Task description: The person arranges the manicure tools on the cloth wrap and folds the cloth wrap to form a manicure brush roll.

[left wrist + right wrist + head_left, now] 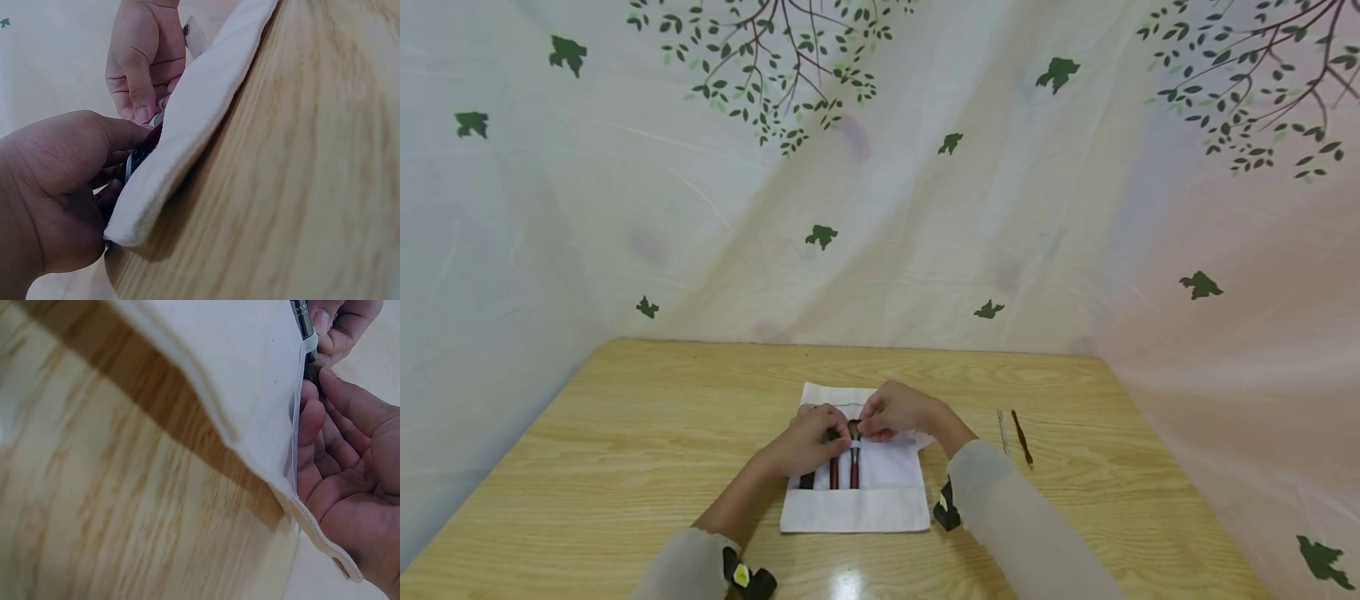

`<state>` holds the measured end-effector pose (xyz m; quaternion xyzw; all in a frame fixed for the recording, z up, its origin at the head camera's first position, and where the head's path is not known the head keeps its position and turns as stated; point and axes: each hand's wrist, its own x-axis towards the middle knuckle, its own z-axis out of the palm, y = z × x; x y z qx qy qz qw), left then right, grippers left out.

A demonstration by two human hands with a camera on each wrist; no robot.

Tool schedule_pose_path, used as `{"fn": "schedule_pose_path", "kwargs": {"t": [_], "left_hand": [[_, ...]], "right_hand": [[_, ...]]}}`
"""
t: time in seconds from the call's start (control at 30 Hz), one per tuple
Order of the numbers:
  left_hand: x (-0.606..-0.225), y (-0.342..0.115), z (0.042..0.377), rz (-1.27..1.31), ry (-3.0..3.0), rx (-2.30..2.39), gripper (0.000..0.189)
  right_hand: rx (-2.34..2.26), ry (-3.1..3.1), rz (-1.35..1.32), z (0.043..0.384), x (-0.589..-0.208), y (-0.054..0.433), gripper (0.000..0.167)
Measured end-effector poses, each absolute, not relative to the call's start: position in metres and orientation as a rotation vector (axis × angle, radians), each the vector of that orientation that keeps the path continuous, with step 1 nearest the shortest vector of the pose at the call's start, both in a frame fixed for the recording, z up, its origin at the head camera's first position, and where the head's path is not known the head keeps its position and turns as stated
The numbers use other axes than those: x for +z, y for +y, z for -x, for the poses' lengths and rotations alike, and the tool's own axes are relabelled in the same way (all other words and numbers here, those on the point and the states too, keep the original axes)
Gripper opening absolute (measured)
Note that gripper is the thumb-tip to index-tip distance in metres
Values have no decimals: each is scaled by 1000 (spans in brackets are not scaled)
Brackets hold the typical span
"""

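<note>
A white cloth tool roll (891,510) lies on the table with its lower pocket towards me. A brush (854,472) with a dark red handle stands in the pocket, its dark head pointing away. My right hand (901,410) pinches that brush head (314,372) between thumb and fingers. Just left of it, my left hand (805,442) pinches the white elastic band (310,343) beside the brush's metal collar. Another red-handled brush (833,476) and a black-handled tool (807,481) sit further left in the pocket, their upper parts partly hidden by my left hand.
To the right on the wooden table (647,442) lie a thin silver tool (1002,431) and a brown wooden-handled tool (1022,437). The roll's edge lifts off the table near my right wrist. A printed curtain (895,275) hangs behind and on both sides.
</note>
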<state>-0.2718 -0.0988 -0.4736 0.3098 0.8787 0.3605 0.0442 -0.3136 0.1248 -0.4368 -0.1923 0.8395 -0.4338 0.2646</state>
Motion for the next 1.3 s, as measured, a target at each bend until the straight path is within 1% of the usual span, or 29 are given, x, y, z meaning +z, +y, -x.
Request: {"fn": "schedule_pose_path", "kwargs": {"t": [0.13, 0.3, 0.57, 0.7, 0.83, 1.1, 1.3], "left_hand": [[-475, -99, 273, -936, 2696, 1109, 14], [-475, -98, 273, -927, 2707, 1111, 13], [-472, -94, 269, -858, 2754, 1130, 2], [-470, -91, 265, -942, 2773, 1157, 10], [-469, -86, 263, -1013, 2800, 1126, 12], [-474, -81, 262, -1034, 2755, 1103, 15], [-476, -78, 261, -1030, 2755, 1052, 13]], "right_hand": [[-1182, 2298, 532, 314, -434, 128, 8], [-1239, 2328, 542, 315, -430, 137, 13], [-1361, 2330, 484, 318, -424, 168, 20], [-1409, 2348, 436, 319, -423, 184, 24], [-1434, 2384, 424, 318, -421, 202, 26], [-1404, 2464, 359, 314, -422, 242, 33], [-1370, 2516, 338, 309, -425, 271, 30]]}}
